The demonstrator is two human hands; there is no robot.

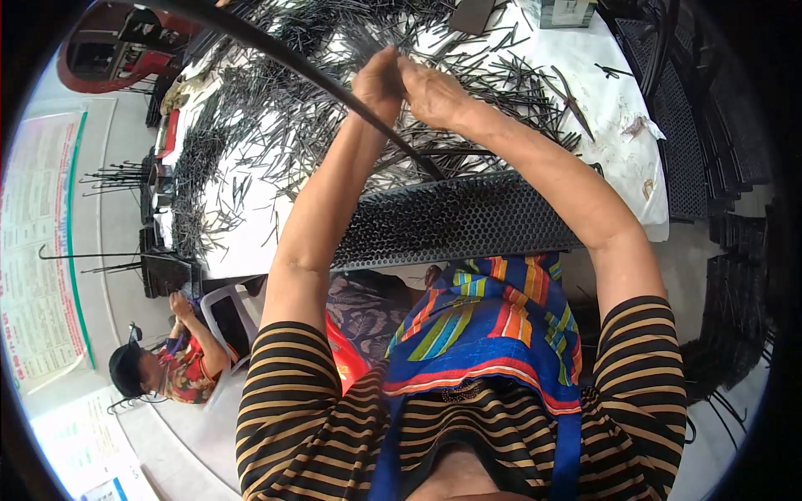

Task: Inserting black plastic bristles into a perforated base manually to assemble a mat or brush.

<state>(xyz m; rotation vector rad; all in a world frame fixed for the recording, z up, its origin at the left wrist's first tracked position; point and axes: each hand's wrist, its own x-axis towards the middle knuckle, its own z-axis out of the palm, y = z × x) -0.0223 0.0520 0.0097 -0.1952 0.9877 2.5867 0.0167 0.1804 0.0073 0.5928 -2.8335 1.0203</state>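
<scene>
My left hand (pixel 378 85) and my right hand (pixel 432 93) meet over the far part of a white-covered table (pixel 614 167). Both have their fingers closed. Just beyond them is a blurred grey-black patch; whether it is in my fingers or lies behind them I cannot tell. Short, thin black strips (pixel 292 125) are strewn in heaps around and beneath my hands. A long black rod (pixel 317 75) slants across my left wrist, nearer the camera. Its lower end reaches a black perforated metal panel (pixel 468 213), which lies along the table's near edge below my forearms.
Dark-handled pliers (pixel 573 104) lie at the right among the strips. More black perforated panels (pixel 681 142) stand stacked to the right. Another person (pixel 188 367) sits at the lower left, beside black racks with long hooks (pixel 125 179). A red-rimmed round object (pixel 88 50) is at the far left.
</scene>
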